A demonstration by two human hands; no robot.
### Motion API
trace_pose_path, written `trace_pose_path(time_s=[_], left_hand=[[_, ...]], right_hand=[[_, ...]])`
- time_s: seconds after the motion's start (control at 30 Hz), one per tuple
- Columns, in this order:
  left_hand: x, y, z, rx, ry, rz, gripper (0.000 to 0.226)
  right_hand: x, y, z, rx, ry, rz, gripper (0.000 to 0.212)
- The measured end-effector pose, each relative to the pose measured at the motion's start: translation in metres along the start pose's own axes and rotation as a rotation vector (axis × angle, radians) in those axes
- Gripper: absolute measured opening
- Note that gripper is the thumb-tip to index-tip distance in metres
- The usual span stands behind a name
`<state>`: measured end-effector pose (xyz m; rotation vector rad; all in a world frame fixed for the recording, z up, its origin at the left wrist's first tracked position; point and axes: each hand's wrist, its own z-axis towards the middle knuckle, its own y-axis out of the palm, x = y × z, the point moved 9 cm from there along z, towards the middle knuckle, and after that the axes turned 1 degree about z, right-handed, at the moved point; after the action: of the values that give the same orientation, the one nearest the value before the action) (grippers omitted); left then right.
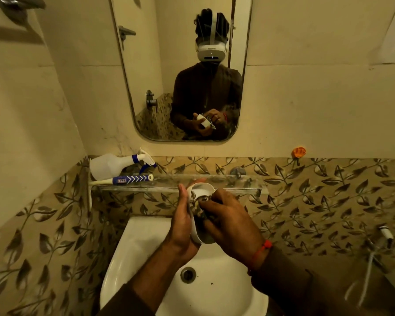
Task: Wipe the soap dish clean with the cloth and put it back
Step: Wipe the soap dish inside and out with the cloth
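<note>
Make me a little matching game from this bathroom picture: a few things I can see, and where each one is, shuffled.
Things:
1. soap dish
2. cloth
3. spray bottle
4. orange hook

Places:
A. lying on the glass shelf
B. stuck on the wall above the leaf tiles
C. held in the left hand over the sink
D. pressed into the dish by the right hand

Pairs: 1-C, 2-D, 3-A, 4-B
</note>
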<state>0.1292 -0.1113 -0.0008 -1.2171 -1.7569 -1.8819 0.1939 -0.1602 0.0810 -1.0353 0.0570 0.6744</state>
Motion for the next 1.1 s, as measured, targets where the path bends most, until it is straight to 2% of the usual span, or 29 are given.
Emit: trace_pose_path(time_s=[0.1,0.2,0.3,0.37,0.47,0.57,0.63,0.8,0.93,1.1], left_hand=[[0.009,-0.010,0.004,0.008,0.027,0.053,0.079],[0.012,-0.010,0.005,-0.026,0.030,0.130,0.071],[-0.002,-0.009,0.002,-0.056,-0.051,0.126,0.070],[-0.009,-0.009,0.003,-0.078,-0.085,0.089,0.070],[-0.009,-0.006,0.002,-0.103,-0.114,-0.017,0.073],[-0.014,-0.006,-0.001,-0.089,-0.160,-0.079,0.080],[-0.021,-0.009,-0.001,-0.038,-0.170,-0.097,0.077],[-0.030,0.002,-0.002,0.020,-0.188,-0.125,0.060],[-0.027,-0.012,0.003,0.059,-0.175,-0.119,0.069],[-0.009,-0.020,0.008,0.025,-0.116,-0.069,0.075]], right_hand=[[-0.009,0.013,-0.009,-0.163,-0.095,0.064,0.023],[-0.016,0.021,-0.019,-0.348,-0.243,-0.105,0.024],[-0.022,0.021,-0.021,-0.397,-0.381,-0.369,0.038],[-0.023,0.016,-0.018,-0.385,-0.439,-0.457,0.046],[-0.017,-0.008,-0.001,-0.247,-0.368,-0.449,0.049],[0.001,-0.041,0.017,-0.017,-0.115,-0.283,0.039],[0.010,-0.042,0.020,0.017,0.012,-0.204,0.039],[0.000,-0.011,0.014,-0.005,0.082,-0.104,0.034],[-0.003,-0.003,0.014,-0.101,0.049,0.010,0.031],[-0.014,0.012,0.002,-0.383,-0.090,0.047,0.029]])
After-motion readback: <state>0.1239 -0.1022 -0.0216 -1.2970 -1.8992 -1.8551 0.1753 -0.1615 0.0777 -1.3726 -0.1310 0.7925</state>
